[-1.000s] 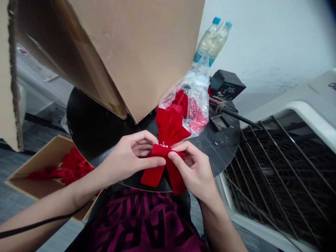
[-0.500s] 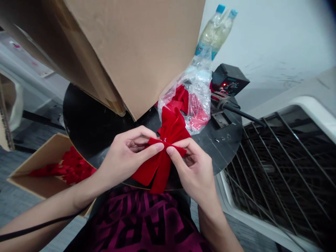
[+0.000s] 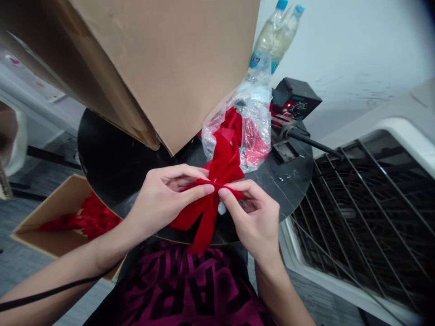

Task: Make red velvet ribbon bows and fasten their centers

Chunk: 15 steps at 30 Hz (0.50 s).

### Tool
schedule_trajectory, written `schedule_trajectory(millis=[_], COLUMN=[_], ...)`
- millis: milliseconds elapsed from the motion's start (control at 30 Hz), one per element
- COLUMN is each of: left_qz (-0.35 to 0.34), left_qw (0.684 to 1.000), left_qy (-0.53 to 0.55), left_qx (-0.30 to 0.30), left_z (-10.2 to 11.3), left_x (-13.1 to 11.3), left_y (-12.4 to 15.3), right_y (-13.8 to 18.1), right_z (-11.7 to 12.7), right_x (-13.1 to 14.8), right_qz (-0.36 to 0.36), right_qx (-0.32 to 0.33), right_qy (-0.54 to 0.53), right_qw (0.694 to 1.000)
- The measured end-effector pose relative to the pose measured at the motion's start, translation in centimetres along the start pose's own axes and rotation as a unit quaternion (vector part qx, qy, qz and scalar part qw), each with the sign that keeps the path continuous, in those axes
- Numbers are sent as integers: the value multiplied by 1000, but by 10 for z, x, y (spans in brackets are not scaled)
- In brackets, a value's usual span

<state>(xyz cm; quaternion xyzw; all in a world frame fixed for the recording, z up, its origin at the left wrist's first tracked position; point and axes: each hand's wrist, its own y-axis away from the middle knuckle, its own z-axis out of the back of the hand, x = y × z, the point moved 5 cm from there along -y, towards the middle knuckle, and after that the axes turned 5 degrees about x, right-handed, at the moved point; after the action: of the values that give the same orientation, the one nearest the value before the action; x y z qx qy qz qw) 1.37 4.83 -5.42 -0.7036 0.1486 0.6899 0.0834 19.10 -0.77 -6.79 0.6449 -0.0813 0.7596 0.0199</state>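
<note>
Left hand [image 3: 159, 199]: the forearm enters from the lower left with the wrist turned inward. One digit lies along the near side of the red velvet bow [image 3: 222, 163] and the others curl behind it. Grip clenched on the bow's centre band.

Right hand [image 3: 254, 217]: the forearm rises from the bottom edge. The thumb tip nearly meets the left hand's digit at the knot, and the fingers are hooked round the far side. Grip likewise pinched on the centre band.

The bow is held between both hands over the near rim of the round black desk [image 3: 115, 158], in front of the chest. Its loops point up and away. Its two tails hang down past the rim toward the magenta shirt [image 3: 190, 290].

Surroundings:
- A clear plastic bag [image 3: 253, 122] of red pieces sits on the desk just behind the bow.
- Two water bottles [image 3: 272, 36] stand behind the bag.
- A black control box [image 3: 295, 97] with a lit red indicator is to the right of the bag.
- A large cardboard box [image 3: 170, 59] fills the upper left of the view.
- An open carton [image 3: 50, 213] holding more red bows sits low on the left.
- A white grille [image 3: 367, 203] is on the right.
- A black cable [image 3: 50, 292] crosses the left forearm.
</note>
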Motion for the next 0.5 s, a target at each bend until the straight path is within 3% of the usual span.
schedule_trajectory(millis=[233,500], left_qz=[56,56], left_qw=[996,995], left_qy=[64,79], left_qx=[19,23], left_z=[0,2], left_x=[1,14], left_y=[5,-8], right_y=[-5,-6], right_z=[-9,-5], right_x=[-4,-13], right_qz=[-59,-47], right_qx=[-3,-45], right_qy=[-131,-131], right_qw=[990,989])
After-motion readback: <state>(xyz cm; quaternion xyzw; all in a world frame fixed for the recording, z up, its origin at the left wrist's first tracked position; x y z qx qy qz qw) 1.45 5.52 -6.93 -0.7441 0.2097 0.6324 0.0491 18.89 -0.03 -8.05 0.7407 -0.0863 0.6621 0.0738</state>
